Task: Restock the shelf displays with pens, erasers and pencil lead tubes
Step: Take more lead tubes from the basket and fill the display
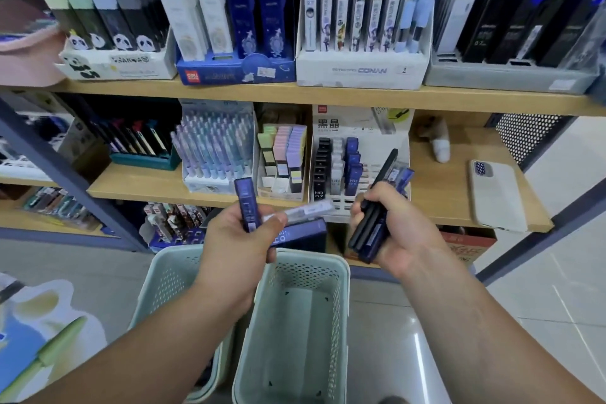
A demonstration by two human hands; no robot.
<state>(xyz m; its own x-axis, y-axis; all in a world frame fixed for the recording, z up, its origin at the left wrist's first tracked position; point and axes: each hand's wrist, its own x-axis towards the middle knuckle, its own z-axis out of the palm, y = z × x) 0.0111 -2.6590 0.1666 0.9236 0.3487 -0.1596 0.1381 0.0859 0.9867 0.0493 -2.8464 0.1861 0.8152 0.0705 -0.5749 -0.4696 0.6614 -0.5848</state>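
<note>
My left hand point(241, 241) holds a few lead tubes: a blue one point(247, 203) standing upright, a clear one point(303, 210) pointing right, and a dark blue one point(300, 236) under it. My right hand point(390, 223) grips a bundle of black and blue lead tubes point(380, 207), tilted up to the right. Both hands hover in front of the white lead-tube display point(347, 157) on the middle shelf, which has black, clear and blue tubes in rows and open slots at its front right.
Two pale green perforated baskets point(306, 315) stand on the floor below my hands. Beside the display are an eraser box point(283, 157) and a pen box point(216, 151). A phone point(496, 193) lies on the wooden shelf point(442, 180) at right. Upper shelf holds several display boxes.
</note>
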